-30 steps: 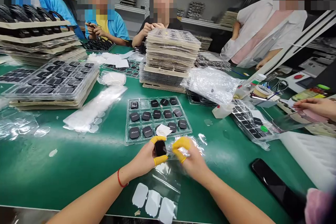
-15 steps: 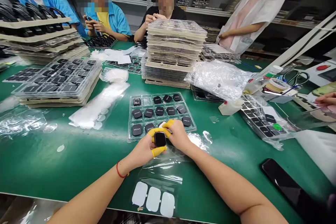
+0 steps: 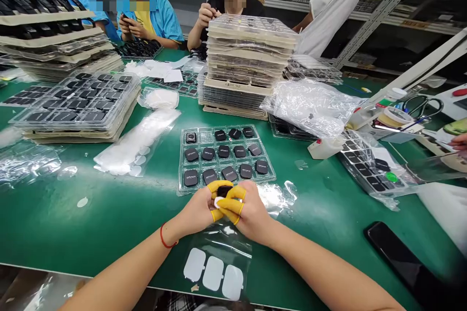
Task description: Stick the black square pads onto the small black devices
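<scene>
My left hand [image 3: 195,211], with yellow finger cots, grips a black smartwatch case [image 3: 224,191] by its edges. Closed around a small white wipe [image 3: 218,202], my right hand [image 3: 257,214] presses it against the watch's face; its cots are yellow too. The fingers hide most of the watch. Just beyond my hands lies a clear plastic tray [image 3: 180,185] of black watch cases, one compartment of which holds no case. Between my forearms, a clear film sheet [image 3: 237,250] carries white rounded stickers [image 3: 213,273].
Tall tray stacks stand at the back [image 3: 248,65] and left [image 3: 120,129]. Bagged round white pieces [image 3: 134,143] lie left of the tray. To the right are a bubble-wrap bundle [image 3: 314,107], a white bottle [image 3: 324,147] and a black phone [image 3: 397,257]. Co-workers are across the table.
My right hand has come back from the tray with the white wipe and now presses it on the watch, covering the screen. My left hand keeps its hold. The view has shifted slightly.
</scene>
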The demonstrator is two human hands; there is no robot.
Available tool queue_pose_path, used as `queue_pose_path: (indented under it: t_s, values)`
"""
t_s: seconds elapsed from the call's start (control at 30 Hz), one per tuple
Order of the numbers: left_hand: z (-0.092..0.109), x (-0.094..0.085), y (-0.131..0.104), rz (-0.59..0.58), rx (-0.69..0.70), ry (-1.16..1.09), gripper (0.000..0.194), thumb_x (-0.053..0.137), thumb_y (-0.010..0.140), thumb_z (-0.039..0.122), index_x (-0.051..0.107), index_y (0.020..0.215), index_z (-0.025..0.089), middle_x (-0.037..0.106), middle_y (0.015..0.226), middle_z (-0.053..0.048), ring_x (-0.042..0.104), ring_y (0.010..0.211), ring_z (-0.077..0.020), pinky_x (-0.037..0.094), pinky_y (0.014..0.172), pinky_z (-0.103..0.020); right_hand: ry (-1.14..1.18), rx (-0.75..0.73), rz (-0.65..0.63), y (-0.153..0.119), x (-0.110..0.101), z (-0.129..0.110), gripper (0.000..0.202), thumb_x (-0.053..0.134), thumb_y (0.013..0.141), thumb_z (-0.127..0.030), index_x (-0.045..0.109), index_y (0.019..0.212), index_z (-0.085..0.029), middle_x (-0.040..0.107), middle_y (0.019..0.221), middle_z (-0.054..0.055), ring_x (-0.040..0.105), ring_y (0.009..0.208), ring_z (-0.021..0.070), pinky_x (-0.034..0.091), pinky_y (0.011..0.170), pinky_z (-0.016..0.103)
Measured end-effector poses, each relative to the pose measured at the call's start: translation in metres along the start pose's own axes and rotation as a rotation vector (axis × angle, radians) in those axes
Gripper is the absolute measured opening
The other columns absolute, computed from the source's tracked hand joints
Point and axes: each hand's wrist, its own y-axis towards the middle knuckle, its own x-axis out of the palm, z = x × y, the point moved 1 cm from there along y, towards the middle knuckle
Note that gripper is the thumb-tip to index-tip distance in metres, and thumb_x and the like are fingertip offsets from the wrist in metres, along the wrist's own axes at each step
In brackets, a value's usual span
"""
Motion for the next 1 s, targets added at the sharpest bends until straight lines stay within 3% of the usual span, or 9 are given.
queue_pose_path:
  t_s: [0.13, 0.2, 0.27, 0.33, 0.47, 0.63, 0.77, 0.87, 1.0]
  values:
    - [0.003, -0.001, 0.002, 0.055, -0.089, -0.126, 0.050, 0.069, 0.074, 0.022, 0.046, 0.118, 0.020, 0.060, 0.085, -0.003, 0.063, 0.073, -0.0182, 0.051, 0.068, -0.030, -0.070, 0.271, 0.080, 0.008, -0.015, 0.020, 0.014, 0.053, 0.086, -0.027, 0.062, 0.095, -0.022, 0.063, 0.089, 0.006, 0.050, 0.089, 0.0216, 0.038, 0.081, 0.041]
    - [0.008, -0.006, 0.002, 0.153, -0.084, -0.181, 0.055, 0.070, 0.073, 0.025, 0.043, 0.121, 0.020, 0.062, 0.085, -0.003, 0.065, 0.074, -0.0198, 0.051, 0.073, -0.034, -0.037, 0.314, 0.033, 0.011, -0.025, 0.024, 0.032, 0.059, 0.082, -0.034, 0.056, 0.110, -0.021, 0.060, 0.108, 0.009, 0.049, 0.104, 0.0254, 0.039, 0.087, 0.043]
    - [0.013, -0.013, 0.001, 0.208, -0.025, -0.266, 0.056, 0.071, 0.074, 0.028, 0.042, 0.122, 0.019, 0.064, 0.089, -0.005, 0.066, 0.079, -0.0214, 0.050, 0.079, -0.036, 0.027, 0.241, -0.135, 0.010, -0.032, 0.018, 0.049, 0.062, 0.078, -0.037, 0.048, 0.122, -0.021, 0.056, 0.121, 0.010, 0.049, 0.109, 0.0261, 0.042, 0.088, 0.043]
    - [0.017, -0.019, 0.000, 0.224, 0.033, -0.372, 0.055, 0.070, 0.075, 0.031, 0.042, 0.122, 0.019, 0.064, 0.098, -0.008, 0.064, 0.088, -0.0232, 0.048, 0.084, -0.037, 0.033, 0.173, -0.263, 0.007, -0.038, 0.004, 0.038, 0.055, 0.084, -0.030, 0.050, 0.121, -0.024, 0.061, 0.115, 0.008, 0.057, 0.099, 0.0234, 0.047, 0.080, 0.039]
    - [0.016, -0.026, 0.000, 0.216, 0.043, -0.456, 0.053, 0.065, 0.081, 0.034, 0.041, 0.125, 0.018, 0.063, 0.110, -0.011, 0.063, 0.098, -0.0255, 0.042, 0.094, -0.039, -0.059, 0.027, -0.160, -0.001, -0.062, -0.040, 0.031, 0.040, 0.088, -0.012, 0.058, 0.108, -0.028, 0.067, 0.104, 0.006, 0.062, 0.087, 0.0204, 0.047, 0.074, 0.037]
    - [0.010, -0.025, 0.006, 0.297, 0.061, -0.336, 0.057, 0.068, 0.078, 0.028, 0.038, 0.126, 0.019, 0.063, 0.111, -0.011, 0.058, 0.108, -0.0249, 0.041, 0.096, -0.039, 0.173, -0.229, -0.386, 0.000, -0.095, -0.075, 0.027, 0.051, 0.087, -0.019, 0.059, 0.109, -0.032, 0.068, 0.099, 0.002, 0.061, 0.090, 0.0173, 0.047, 0.078, 0.031]
    - [0.006, -0.021, 0.005, 0.298, 0.062, -0.202, 0.061, 0.071, 0.075, 0.026, 0.039, 0.125, 0.021, 0.065, 0.104, -0.009, 0.060, 0.103, -0.0243, 0.044, 0.093, -0.039, 0.263, -0.075, -0.404, 0.008, -0.081, -0.048, 0.020, 0.052, 0.087, -0.031, 0.061, 0.106, -0.031, 0.068, 0.096, 0.001, 0.062, 0.085, 0.0162, 0.048, 0.078, 0.030]
    - [0.005, -0.017, 0.001, 0.203, 0.076, -0.158, 0.057, 0.071, 0.075, 0.026, 0.041, 0.123, 0.021, 0.062, 0.112, -0.010, 0.059, 0.106, -0.0251, 0.044, 0.094, -0.038, 0.117, 0.227, -0.251, 0.011, -0.057, -0.014, 0.034, 0.058, 0.083, -0.027, 0.055, 0.117, -0.026, 0.065, 0.105, 0.006, 0.058, 0.094, 0.0211, 0.046, 0.086, 0.040]
    - [0.004, -0.014, 0.000, 0.130, 0.076, -0.288, 0.058, 0.072, 0.074, 0.027, 0.042, 0.123, 0.022, 0.058, 0.120, -0.011, 0.058, 0.108, -0.0258, 0.044, 0.094, -0.038, 0.202, 0.388, -0.329, 0.006, -0.034, 0.009, 0.034, 0.059, 0.081, -0.018, 0.059, 0.113, -0.028, 0.066, 0.098, 0.004, 0.059, 0.087, 0.0198, 0.049, 0.074, 0.035]
